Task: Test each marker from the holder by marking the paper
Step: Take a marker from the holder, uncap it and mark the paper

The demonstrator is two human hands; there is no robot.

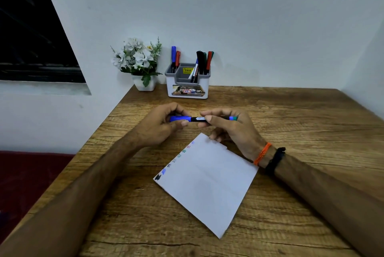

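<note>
A blue marker (pixel 194 119) lies level between both hands above the table. My left hand (pixel 161 126) grips its blue cap end. My right hand (pixel 230 128) pinches the barrel, and a green end pokes out past the fingers. Below the hands lies a white sheet of paper (pixel 209 182), tilted, with several small coloured test marks down its left edge. At the back stands a white and grey holder (pixel 188 84) with several markers in it: blue and red on the left, black, green and red on the right.
A white pot of white flowers (pixel 138 63) stands left of the holder by the wall. The wooden table (pixel 291 132) has its left edge running diagonally beside my left forearm. A dark window is at the far left.
</note>
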